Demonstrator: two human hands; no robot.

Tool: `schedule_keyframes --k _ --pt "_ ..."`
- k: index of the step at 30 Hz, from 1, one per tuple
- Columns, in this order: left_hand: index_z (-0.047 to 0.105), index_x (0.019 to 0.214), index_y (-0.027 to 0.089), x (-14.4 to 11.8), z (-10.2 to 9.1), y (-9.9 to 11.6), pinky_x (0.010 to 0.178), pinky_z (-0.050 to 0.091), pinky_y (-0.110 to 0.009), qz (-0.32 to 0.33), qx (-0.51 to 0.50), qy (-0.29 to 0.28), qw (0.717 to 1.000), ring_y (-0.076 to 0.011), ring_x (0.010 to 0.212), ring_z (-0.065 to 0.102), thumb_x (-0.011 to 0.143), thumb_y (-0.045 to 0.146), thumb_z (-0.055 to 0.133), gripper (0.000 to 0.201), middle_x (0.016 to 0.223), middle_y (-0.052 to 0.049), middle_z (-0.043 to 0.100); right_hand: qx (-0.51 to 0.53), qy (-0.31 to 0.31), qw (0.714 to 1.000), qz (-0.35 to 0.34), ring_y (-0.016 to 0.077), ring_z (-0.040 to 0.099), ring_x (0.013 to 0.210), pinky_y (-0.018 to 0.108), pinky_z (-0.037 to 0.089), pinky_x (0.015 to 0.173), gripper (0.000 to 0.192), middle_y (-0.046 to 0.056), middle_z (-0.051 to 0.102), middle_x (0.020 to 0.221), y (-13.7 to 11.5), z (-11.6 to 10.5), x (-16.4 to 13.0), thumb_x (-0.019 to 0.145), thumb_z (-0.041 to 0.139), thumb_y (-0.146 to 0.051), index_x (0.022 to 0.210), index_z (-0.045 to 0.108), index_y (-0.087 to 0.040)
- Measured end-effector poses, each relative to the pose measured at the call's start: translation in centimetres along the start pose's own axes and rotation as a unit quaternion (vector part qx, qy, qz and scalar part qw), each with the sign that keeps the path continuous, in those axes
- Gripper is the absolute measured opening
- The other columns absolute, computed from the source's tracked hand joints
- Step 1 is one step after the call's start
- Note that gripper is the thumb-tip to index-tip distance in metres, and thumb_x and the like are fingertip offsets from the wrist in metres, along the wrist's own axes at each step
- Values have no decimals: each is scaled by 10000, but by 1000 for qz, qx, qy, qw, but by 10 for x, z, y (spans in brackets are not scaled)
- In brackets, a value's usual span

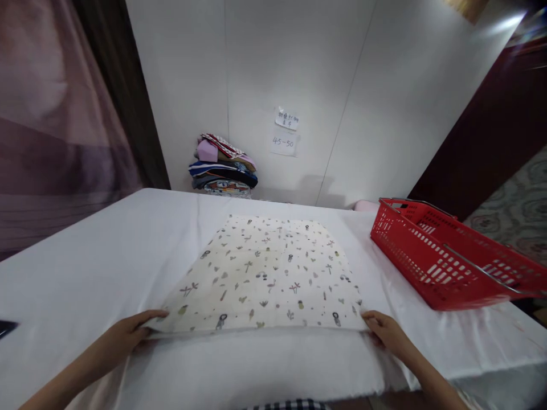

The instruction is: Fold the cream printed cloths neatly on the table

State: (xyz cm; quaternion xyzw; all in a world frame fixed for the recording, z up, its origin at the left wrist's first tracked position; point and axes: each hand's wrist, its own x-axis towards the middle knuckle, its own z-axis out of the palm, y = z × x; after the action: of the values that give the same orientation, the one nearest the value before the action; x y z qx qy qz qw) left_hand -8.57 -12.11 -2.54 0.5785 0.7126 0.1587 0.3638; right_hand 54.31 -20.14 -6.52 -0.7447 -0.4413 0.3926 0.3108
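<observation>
Right, across the back runs the pale wall (307, 62), seamed into panels, and below it spreads the counter (98, 256), all draped in white. Over on the left, a purplish curtain (51, 125) hangs beside it. Now to the middle, where the printed cloth (277, 273) lies spread on the counter, palms, flamingos, pineapples and little leaves scattered all over it, its near edge stretched straight between two hands. To the right, near the cloth but apart from it, stands the red basket (408, 242), slotted sides and metal handles on show. At the far edge, in front of the wall, folded fabrics (224, 171) sit in a crooked pile: blue, black, lilac. And look at those corners! The left hand (130, 331) has the near left one, fingers (156, 314) pinched on the cloth; the right hand (387, 330) grips the near right one the same way. Up on the wall, two handwritten paper sheets (283, 142), the lower reading 45-50, and at the left edge a small dark object (5, 328), too little in view to name
</observation>
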Motion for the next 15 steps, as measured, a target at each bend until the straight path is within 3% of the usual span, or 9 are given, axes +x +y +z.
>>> schedule_keyframes --k 2,5,7,9,12,15 --pt "710 1022 264 10 -8 -9 734 515 -363 -2 -12 -44 999 -287 784 637 537 531 551 576 750 -21 710 -62 1 998 -16 123 475 438 233 330 417 479 -43 512 512 -5 -6 4 717 545 -516 1048 640 -183" --pt "722 960 316 30 -20 -8 900 466 -384 -7 -1 -36 999 -315 1067 590 530 636 608 548 1115 -6 685 -144 45 988 -44 141 544 544 245 397 514 581 -30 575 599 -25 -14 22 760 548 -461 1268 539 -179" --pt "700 1012 301 41 -21 7 936 443 -407 -27 23 -17 999 -322 1117 567 585 685 549 594 1175 -15 659 -170 66 983 -20 160 576 587 256 427 557 631 -19 596 619 -44 -15 44 784 548 -432 1347 466 -159" --pt "651 1108 250 48 -14 29 950 427 -425 -53 64 9 997 -328 1106 571 650 708 469 672 1184 -55 651 -158 69 985 12 186 617 672 268 460 613 649 16 638 685 -66 -12 70 793 567 -398 1373 433 -138" --pt "523 1257 181 50 8 60 951 418 -436 -59 126 66 988 -326 1125 554 741 709 342 760 1273 -114 579 -101 72 991 48 225 641 868 292 492 712 648 100 682 948 -97 -5 115 811 579 -368 1392 404 -138" --pt "432 1314 214 48 30 68 899 447 -447 -46 177 124 975 -326 1142 536 800 679 221 725 1361 -101 493 -33 64 996 55 241 609 1028 312 492 819 641 128 609 1207 -124 1 155 797 622 -382 1372 428 -177"
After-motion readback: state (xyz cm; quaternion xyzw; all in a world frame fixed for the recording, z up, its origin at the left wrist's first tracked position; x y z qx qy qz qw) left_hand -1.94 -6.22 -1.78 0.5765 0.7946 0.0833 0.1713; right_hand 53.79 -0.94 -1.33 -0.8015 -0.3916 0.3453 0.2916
